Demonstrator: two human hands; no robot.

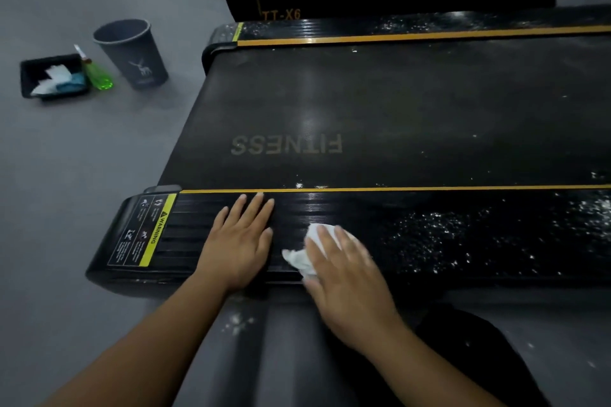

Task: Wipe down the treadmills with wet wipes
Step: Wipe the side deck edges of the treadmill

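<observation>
Grey floor (66, 175) beside treadmill (363, 109) holds bin (132, 54), green bottle (97, 74), tray (29, 73).

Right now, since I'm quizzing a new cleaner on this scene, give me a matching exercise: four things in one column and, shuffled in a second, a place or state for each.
1. left hand
2. wet wipe
3. green spray bottle
4. black tray

A. holds white and blue cloths
B. pressed under the right hand on the side rail
C. flat on the side rail beside the warning label
D. on the floor between tray and grey bin

Pairs: 1-C, 2-B, 3-D, 4-A.
</observation>
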